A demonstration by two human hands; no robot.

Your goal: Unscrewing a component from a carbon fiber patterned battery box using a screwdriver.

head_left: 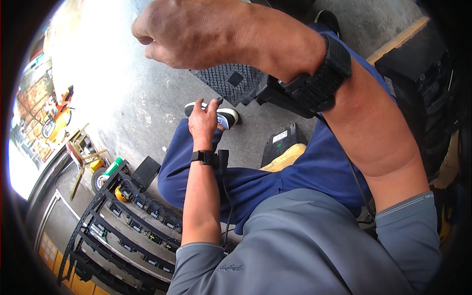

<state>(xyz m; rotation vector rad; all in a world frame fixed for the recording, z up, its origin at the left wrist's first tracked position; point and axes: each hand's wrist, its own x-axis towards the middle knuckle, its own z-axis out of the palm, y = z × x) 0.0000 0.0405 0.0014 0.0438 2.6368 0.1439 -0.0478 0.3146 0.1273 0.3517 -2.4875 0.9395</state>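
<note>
My right hand is raised across the top of the view, its fingers curled in. Whatever it may hold is hidden. Behind that forearm is a black plastic block with a gridded face and a dark square in its middle. My left hand is lower, close to the block's near left corner, with thumb and forefinger apart and nothing visible between them. Between my legs a black battery-like box with a white label and a green dot stands on the floor.
I sit on something yellow. A black rack holding several small devices is at lower left, near a yellow-framed chair. Black boxes are piled at right. Cables hang from my wristbands.
</note>
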